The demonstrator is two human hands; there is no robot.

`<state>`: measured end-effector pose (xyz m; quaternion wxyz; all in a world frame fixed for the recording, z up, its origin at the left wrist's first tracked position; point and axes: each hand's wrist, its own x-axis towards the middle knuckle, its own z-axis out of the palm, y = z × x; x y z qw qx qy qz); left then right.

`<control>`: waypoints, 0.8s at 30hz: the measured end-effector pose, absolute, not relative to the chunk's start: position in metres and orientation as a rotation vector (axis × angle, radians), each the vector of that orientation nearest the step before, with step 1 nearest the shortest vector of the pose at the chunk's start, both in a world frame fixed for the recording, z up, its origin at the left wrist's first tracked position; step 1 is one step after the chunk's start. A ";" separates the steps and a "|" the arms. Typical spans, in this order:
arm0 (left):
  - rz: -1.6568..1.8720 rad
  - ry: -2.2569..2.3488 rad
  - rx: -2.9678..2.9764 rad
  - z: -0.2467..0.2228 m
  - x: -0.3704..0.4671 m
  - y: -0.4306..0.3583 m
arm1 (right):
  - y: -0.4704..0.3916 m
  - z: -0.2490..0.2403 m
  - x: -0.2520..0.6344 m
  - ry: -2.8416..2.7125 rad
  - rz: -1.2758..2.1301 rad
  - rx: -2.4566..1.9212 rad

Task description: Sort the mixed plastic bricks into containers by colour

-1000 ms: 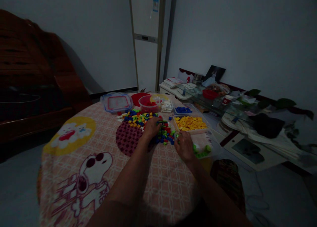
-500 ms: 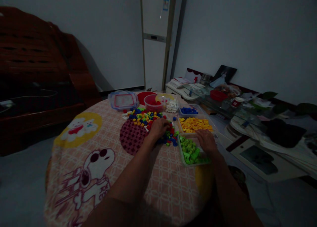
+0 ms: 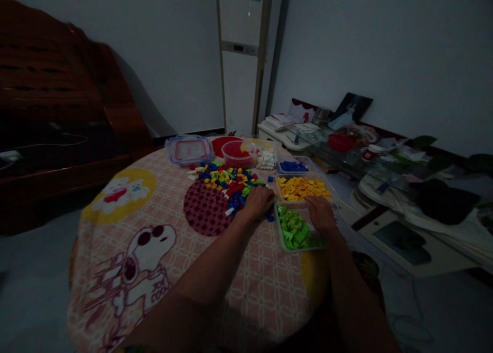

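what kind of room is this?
Probably a home living room: a wooden sofa, a floor-standing air conditioner, a cluttered glass side table, and a round table with a cartoon tablecloth.

round table [image 3: 115, 291] covered by a cartoon-print cloth [image 3: 250, 286]
loose coloured bricks [image 3: 227, 181] and sorted tubs [image 3: 302, 188] are spread across it.

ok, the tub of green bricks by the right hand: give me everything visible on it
The green tub is a shallow, clear, rectangular plastic container with no lid, lying flat on the tablecloth near the table's right edge. It is partly filled with loose lime-green bricks, with bare floor at its far right. The right hand rests over its far right corner, on or just above the rim. The yellow tub sits just behind it, close or touching. The left hand is beside its far left corner, on the mixed pile.
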<state>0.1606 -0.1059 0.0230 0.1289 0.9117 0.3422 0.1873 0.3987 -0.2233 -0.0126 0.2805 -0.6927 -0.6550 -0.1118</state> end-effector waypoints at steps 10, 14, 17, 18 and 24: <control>0.772 0.862 2.368 0.046 0.145 -0.095 | -0.223 -0.010 0.396 -1.755 -0.291 -1.888; 0.750 0.626 2.293 0.048 0.157 -0.110 | -0.224 -0.008 0.395 -1.758 -0.302 -1.894; 0.722 0.497 2.236 0.046 0.167 -0.117 | -0.224 -0.008 0.395 -1.760 -0.326 -1.892; 0.732 0.479 2.211 0.045 0.167 -0.117 | -0.224 -0.008 0.395 -1.759 -0.332 -1.896; 0.827 0.718 2.194 0.052 0.141 -0.092 | -0.224 -0.009 0.394 -1.766 -0.321 -1.928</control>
